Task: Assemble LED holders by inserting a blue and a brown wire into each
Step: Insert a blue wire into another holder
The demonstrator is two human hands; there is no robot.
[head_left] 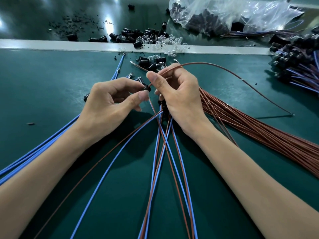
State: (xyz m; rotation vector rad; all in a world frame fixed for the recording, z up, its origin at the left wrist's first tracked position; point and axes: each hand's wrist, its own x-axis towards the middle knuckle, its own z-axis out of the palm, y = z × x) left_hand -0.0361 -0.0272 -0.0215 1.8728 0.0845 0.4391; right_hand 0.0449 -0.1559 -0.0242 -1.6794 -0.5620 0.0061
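1. Pinching a black LED holder [146, 87] between thumb and forefinger, the left hand [110, 100] keeps it just above the green mat [51, 75], in the gap between the two hands.
2. Right hand [179, 94]: thumb and fingers grasp a single brown wire [202, 62] close to its end. That end meets the holder's right side; whether it is seated cannot be told.
3. Governing relation: the holder lies just left of the right thumb. The wire's long axis leaves it toward the far right, arcs over, and drops to the mat well to the right. The feed therefore likely runs leftward along that line, with the left hand only steadying.
4. Wired leads [164, 152], blue and brown: these fan toward the near edge from beneath the right hand.
5. Stock:
   - brown bundle [259, 135], right
   - blue wires [51, 140], left
   - loose holders [131, 36] and clear LEDs [172, 42], far
   - plastic bag [224, 12] and finished heap [300, 66], far right
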